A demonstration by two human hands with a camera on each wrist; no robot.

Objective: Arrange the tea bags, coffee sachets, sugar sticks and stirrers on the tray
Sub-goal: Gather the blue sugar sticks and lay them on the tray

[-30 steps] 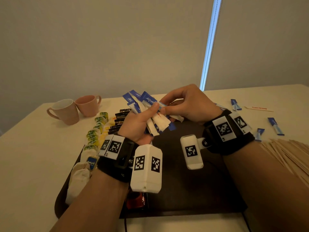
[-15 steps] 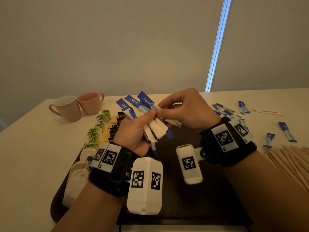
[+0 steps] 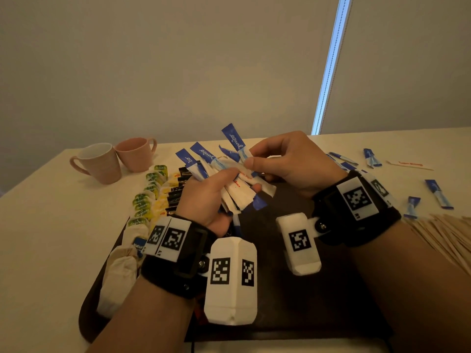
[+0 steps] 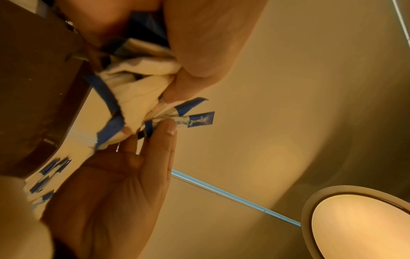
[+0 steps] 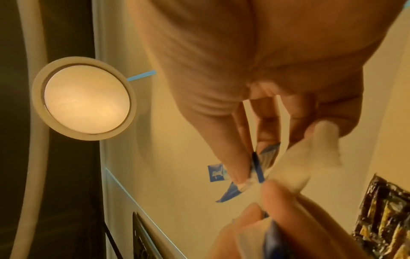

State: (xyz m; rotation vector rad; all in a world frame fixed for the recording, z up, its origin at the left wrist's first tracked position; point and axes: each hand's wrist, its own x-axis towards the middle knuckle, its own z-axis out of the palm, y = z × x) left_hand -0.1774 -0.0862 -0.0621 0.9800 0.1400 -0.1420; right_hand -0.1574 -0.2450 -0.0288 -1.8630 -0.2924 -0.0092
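Since the earlier frames both hands lifted slightly; fan of sticks spread wider. Tabletop (image 3: 38, 225) carries dark tray (image 3: 331, 301) at near edge, tea bags (image 3: 142, 202) and coffee sachets (image 3: 175, 192) along its left side. Left hand (image 3: 206, 197) grips sugar sticks (image 3: 229, 174) bundle over tray; right hand (image 3: 295, 164) pinches one stick. Stirrers (image 3: 448, 235) near right edge.

Blue-and-white sugar sticks (image 3: 230, 171) above the dark brown tray (image 3: 331, 289); left of the tray, two pink mugs (image 3: 114, 160); green-labelled tea bags (image 3: 145, 194) on it.
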